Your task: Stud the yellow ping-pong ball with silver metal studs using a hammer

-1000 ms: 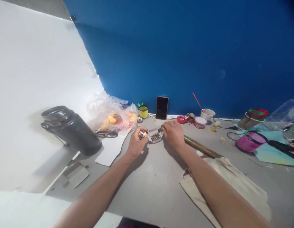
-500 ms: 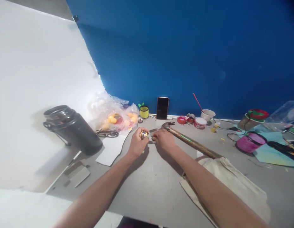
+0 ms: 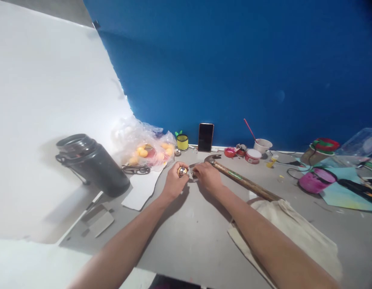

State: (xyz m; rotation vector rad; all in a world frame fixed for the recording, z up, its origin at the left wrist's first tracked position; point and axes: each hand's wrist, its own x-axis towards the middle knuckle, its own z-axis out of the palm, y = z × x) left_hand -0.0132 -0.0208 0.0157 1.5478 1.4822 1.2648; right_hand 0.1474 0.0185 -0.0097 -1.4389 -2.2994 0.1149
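My left hand [image 3: 173,182] is closed around a small round piece with a shiny silver face and a yellowish rim [image 3: 182,171]. Just to its right, my right hand [image 3: 207,175] has its fingers bent together over the tabletop. Something small and metallic shows at those fingertips, too small to name. A thin dark strip lies partly hidden behind the right fingers. Close beyond the right hand is the head of a claw hammer [image 3: 242,178], its wooden handle slanting to the right onto a cream cloth bag [image 3: 294,233], which lies under my right forearm.
At left a black flask [image 3: 92,164] leans beside glasses [image 3: 136,169], white paper [image 3: 140,190] and a clear plastic bag [image 3: 143,146] with yellow-orange things. A phone [image 3: 206,137] stands against the blue wall. Paint pots [image 3: 253,155], a white cup [image 3: 263,145] and a pink container [image 3: 316,180] are at right.
The right fingers have shifted slightly, and the small metallic bit by them shows differently. My left hand still holds the round shiny piece, almost unmoved.
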